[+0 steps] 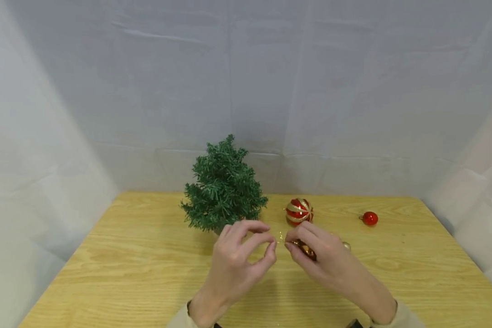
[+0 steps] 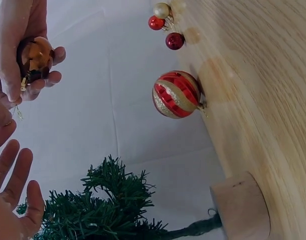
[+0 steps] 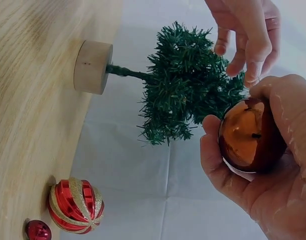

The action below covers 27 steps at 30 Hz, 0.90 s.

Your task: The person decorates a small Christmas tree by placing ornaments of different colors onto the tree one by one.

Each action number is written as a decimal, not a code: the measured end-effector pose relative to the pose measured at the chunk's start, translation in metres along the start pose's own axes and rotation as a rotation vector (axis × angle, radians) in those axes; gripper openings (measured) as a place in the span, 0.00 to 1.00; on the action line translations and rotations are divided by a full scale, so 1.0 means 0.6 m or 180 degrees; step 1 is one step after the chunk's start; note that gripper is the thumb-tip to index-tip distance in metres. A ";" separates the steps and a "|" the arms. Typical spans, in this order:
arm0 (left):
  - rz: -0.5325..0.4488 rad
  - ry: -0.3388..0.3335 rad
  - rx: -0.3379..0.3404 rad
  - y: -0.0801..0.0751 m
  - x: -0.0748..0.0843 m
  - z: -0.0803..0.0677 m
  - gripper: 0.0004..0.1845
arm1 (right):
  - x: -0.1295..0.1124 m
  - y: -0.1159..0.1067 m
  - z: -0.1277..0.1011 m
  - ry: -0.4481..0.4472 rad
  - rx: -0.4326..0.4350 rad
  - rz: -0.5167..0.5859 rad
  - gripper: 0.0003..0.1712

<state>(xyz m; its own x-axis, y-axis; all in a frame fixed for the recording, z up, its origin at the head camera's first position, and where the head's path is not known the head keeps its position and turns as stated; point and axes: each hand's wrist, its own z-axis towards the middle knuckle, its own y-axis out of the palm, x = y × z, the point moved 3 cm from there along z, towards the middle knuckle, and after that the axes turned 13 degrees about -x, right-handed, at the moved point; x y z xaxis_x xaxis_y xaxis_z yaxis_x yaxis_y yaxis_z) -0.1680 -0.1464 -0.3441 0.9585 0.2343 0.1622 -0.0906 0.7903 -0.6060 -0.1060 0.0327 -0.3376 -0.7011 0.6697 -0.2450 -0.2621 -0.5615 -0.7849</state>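
Note:
A shiny copper-gold Christmas bauble (image 3: 243, 132) is held in my right hand (image 1: 332, 259), its fingers and thumb curled round it, with the metal cap (image 2: 24, 84) towards the left hand. From the cap end hangs a thin gold thread (image 2: 18, 112). My left hand (image 1: 238, 259) pinches at this thread with thumb and index fingertips, the other fingers loosely bent. Both hands meet fingertip to fingertip above the table, in front of a small green artificial Christmas tree (image 1: 225, 191). The palm side of the right hand is hidden in the head view.
Behind the right hand lies a large red and gold striped bauble (image 1: 299, 212). A small red bauble (image 1: 370, 218) lies farther right, and a small pale gold bauble (image 1: 346, 246) is partly hidden by the right hand. The tree stands on a round wooden base (image 3: 93, 67) on the wooden table (image 1: 139, 264).

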 end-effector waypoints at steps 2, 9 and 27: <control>0.0093 0.0017 -0.0026 0.000 0.000 -0.001 0.04 | 0.000 0.001 0.000 -0.0044 0.0061 -0.0040 0.12; 0.0523 0.0125 -0.0037 0.001 -0.002 -0.002 0.02 | 0.000 0.001 0.002 -0.0020 0.0147 -0.0175 0.13; 0.0958 0.0051 -0.0019 -0.053 -0.023 0.027 0.13 | 0.011 -0.006 0.057 -0.0061 0.0413 -0.0246 0.10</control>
<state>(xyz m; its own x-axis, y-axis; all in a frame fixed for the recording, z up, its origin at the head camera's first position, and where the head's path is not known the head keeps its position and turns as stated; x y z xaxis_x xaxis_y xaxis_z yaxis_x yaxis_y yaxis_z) -0.1829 -0.1654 -0.3146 0.8930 0.4484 -0.0378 -0.3697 0.6833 -0.6297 -0.1321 0.0227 -0.3170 -0.6876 0.7047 -0.1749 -0.3985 -0.5676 -0.7205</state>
